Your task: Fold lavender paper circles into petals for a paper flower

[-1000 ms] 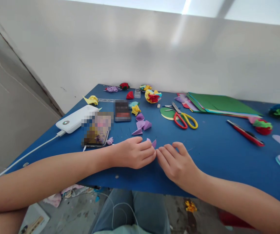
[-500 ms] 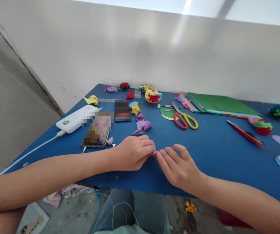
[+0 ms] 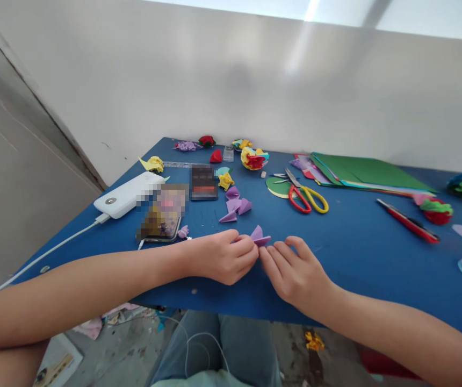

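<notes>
My left hand (image 3: 223, 256) and my right hand (image 3: 293, 271) meet near the front edge of the blue table (image 3: 360, 252). Between their fingertips is a small folded purple paper piece (image 3: 259, 235), which sticks up above the fingers. Both hands pinch it, the left from the left side and the right from below right. A cluster of similar purple folded pieces (image 3: 235, 205) lies just behind my hands.
A phone (image 3: 159, 221) and a white power bank (image 3: 128, 194) with a cable lie at the left. Red-and-yellow scissors (image 3: 305, 194), a red cutter (image 3: 408, 221), a stack of coloured paper (image 3: 363, 172) and several paper flowers (image 3: 252, 158) sit further back and right.
The purple piece has opened out and now shows more above my fingertips. Both hands stayed in nearly the same spot, fingers shifting slightly.
</notes>
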### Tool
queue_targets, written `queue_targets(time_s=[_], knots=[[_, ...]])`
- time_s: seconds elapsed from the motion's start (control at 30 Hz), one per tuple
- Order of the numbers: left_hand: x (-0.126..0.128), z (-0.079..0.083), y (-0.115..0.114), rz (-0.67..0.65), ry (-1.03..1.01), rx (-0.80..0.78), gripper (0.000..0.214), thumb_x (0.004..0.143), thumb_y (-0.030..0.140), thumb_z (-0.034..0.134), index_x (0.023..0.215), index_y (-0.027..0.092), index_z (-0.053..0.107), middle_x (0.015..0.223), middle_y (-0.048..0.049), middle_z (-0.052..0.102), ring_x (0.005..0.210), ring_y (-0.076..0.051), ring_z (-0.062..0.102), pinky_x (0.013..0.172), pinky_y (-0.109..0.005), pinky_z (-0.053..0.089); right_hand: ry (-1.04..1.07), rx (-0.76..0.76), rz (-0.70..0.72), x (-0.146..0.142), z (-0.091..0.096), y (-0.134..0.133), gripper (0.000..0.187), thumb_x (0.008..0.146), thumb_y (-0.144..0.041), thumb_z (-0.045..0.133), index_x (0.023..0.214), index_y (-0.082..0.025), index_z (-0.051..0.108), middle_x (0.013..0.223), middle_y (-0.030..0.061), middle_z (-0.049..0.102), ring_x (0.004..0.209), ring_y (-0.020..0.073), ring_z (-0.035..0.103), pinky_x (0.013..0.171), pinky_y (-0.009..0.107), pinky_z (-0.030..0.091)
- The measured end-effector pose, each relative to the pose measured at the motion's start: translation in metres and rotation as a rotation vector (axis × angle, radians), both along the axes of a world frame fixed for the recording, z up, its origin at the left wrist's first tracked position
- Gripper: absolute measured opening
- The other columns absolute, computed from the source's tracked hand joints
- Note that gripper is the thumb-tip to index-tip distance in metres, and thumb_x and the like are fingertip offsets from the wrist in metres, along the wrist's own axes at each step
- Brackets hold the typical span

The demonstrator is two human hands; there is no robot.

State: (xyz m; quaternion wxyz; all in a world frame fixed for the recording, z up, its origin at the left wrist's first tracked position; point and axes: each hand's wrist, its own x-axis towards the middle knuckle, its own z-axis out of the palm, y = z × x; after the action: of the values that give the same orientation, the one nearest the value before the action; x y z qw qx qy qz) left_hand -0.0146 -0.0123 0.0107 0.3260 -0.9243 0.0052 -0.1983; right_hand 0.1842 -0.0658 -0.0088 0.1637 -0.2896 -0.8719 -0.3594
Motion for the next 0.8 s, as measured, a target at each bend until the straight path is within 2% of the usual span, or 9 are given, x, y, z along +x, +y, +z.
queue_targets(time_s=[0.2, 0.37, 0.6, 0.7, 0.8], knots=[[0.0023, -0.0015, -0.0008, 0.035, -0.041, -0.187, 0.021, 0.088, 0.014, 0.042, 0.078, 0.011, 0.060, 0.076, -0.0067, 0.058, 0.068, -0.015, 0.051, 0.050, -0.028, 0.033, 0.002, -0.017, 0.007, 0.0007, 0.0002, -0.0005, 0.014, 0.080, -0.010, 0.052, 0.090, -0.008, 0.061, 0.074, 0.0075, 0.062, 0.075, 0.0195, 0.053, 0.075, 0.040, 0.038], [0.0034, -0.0029, 0.0007, 0.048, -0.024, -0.244, 0.019, 0.088, 0.015, 0.040, 0.081, 0.011, 0.057, 0.078, -0.0064, 0.055, 0.069, -0.016, 0.047, 0.052, -0.029, 0.033, 0.000, -0.039, 0.027, -0.0006, 0.0040, -0.0046, 0.017, 0.081, -0.006, 0.046, 0.087, -0.006, 0.062, 0.075, 0.0105, 0.062, 0.076, 0.0208, 0.054, 0.075, 0.041, 0.038], [0.0060, -0.0053, 0.0007, 0.160, -0.005, -0.356, 0.019, 0.087, 0.017, 0.035, 0.083, 0.013, 0.053, 0.076, -0.0061, 0.051, 0.068, -0.018, 0.044, 0.055, -0.031, 0.034, 0.001, -0.039, 0.018, -0.0014, 0.0004, -0.0054, 0.016, 0.081, -0.008, 0.049, 0.091, -0.005, 0.061, 0.075, 0.0106, 0.062, 0.075, 0.0209, 0.053, 0.075, 0.041, 0.038], [0.0048, -0.0043, 0.0018, 0.155, -0.030, -0.327, 0.019, 0.089, 0.018, 0.035, 0.082, 0.013, 0.052, 0.077, -0.0057, 0.052, 0.069, -0.017, 0.045, 0.055, -0.031, 0.035, -0.019, -0.051, -0.023, -0.0013, -0.0015, -0.0033, 0.014, 0.082, -0.008, 0.048, 0.089, -0.007, 0.060, 0.072, 0.0081, 0.059, 0.072, 0.0188, 0.051, 0.075, 0.040, 0.036], [0.0023, -0.0023, 0.0035, 0.088, -0.030, -0.210, 0.017, 0.089, 0.018, 0.038, 0.089, 0.013, 0.054, 0.081, -0.0053, 0.056, 0.070, -0.015, 0.049, 0.052, -0.029, 0.034, -0.017, -0.088, -0.049, -0.0012, -0.0018, -0.0006, 0.014, 0.082, -0.008, 0.046, 0.081, -0.011, 0.059, 0.068, 0.0057, 0.056, 0.068, 0.0168, 0.047, 0.075, 0.039, 0.034]])
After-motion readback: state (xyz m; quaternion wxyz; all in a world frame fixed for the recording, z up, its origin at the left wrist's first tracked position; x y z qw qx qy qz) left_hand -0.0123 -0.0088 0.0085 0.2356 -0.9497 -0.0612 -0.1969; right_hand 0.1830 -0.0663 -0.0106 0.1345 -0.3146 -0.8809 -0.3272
